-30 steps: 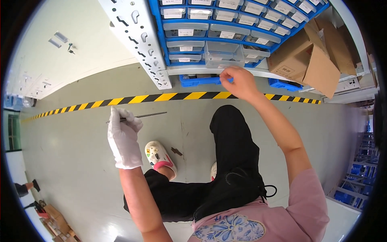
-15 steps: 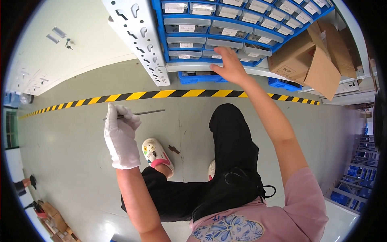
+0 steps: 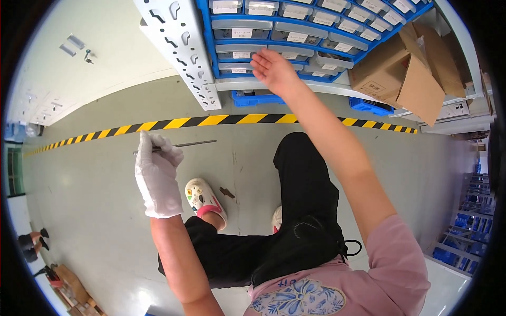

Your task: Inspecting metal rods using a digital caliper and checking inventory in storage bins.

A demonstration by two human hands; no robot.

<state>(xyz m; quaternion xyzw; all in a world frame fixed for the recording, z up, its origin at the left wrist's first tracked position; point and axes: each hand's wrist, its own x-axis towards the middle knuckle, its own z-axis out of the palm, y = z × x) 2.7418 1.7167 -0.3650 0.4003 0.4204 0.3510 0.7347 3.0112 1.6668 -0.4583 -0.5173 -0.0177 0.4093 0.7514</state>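
Note:
My left hand (image 3: 158, 179), in a white glove, is closed round a thin dark metal rod (image 3: 195, 143) that points to the right, above the floor. Whether the rod is a tool of some kind I cannot tell. My bare right hand (image 3: 275, 72) reaches up to the blue drawer cabinet (image 3: 215, 34), its fingers loosely stretched and nothing seen in them. It hangs before the lower clear drawers and hides part of them; contact is hard to judge. To its right, one clear drawer (image 3: 336, 60) juts out from its row.
A white perforated shelf post (image 3: 182, 47) stands left of the cabinet. An opened cardboard box (image 3: 382, 71) sits to the right. Blue bins (image 3: 258, 99) lie under the shelf. Yellow-black tape (image 3: 211, 121) crosses the floor. Another person's legs (image 3: 34, 243) show at far left.
My right hand has shifted left along the lower drawers, and its fingers now point left. The left hand with the rod has hardly moved. At far left, the other person's legs show more.

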